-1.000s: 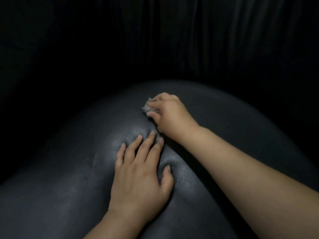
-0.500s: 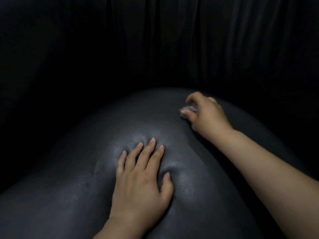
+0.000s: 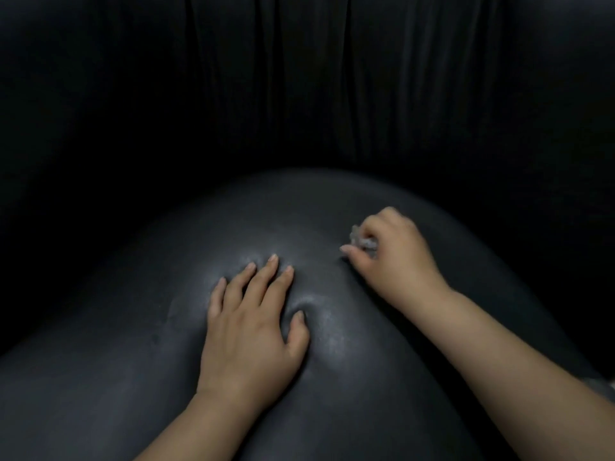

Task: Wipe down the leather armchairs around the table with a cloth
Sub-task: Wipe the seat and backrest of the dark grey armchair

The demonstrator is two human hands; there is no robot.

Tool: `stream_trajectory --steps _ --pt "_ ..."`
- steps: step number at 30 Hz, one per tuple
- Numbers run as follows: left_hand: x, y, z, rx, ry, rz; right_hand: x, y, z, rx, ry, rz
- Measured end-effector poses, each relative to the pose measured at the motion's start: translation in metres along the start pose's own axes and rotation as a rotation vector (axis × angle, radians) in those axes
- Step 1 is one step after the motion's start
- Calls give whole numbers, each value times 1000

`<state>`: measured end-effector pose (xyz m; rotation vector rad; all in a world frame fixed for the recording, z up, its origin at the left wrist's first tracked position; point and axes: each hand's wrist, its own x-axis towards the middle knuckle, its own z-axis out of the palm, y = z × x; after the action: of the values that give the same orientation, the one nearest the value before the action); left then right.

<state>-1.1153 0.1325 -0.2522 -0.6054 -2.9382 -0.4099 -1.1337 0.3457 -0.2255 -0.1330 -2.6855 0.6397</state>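
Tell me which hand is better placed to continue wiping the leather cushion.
Right. The right hand already pinches the cloth against the cushion; the left hand lies flat, pressing the leather.

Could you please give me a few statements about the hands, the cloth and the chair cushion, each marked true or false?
1. The left hand lies flat on the black leather cushion with fingers spread. True.
2. The right hand holds a bunched pale cloth. True.
3. The cloth is spread out flat under the left hand. False: it is bunched in the right hand.
4. The two hands overlap. False: they are apart, with bare leather between them.
5. The left fingertips dent the leather. True.
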Motion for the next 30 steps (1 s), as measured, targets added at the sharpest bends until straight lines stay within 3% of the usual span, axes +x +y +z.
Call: stream_trajectory --steps 4,9,13,15,21,30 --pt "1 2 -3 3 -7 -3 -23 -13 1 49 -82 -123" --pt "0 3 -6 -1 -20 -8 -15 22 -16 -17 46 133" --pt "0 5 -13 13 -49 -7 -43 -31 6 35 -22 -114" --pt "0 6 -18 19 -81 -11 -42 -29 6 22 -54 -145" --pt "-8 -1 -49 77 -96 -30 -2 6 0 -69 2 206" --pt "-61 -85 -87 61 -106 -364 46 -78 63 -35 -60 157"
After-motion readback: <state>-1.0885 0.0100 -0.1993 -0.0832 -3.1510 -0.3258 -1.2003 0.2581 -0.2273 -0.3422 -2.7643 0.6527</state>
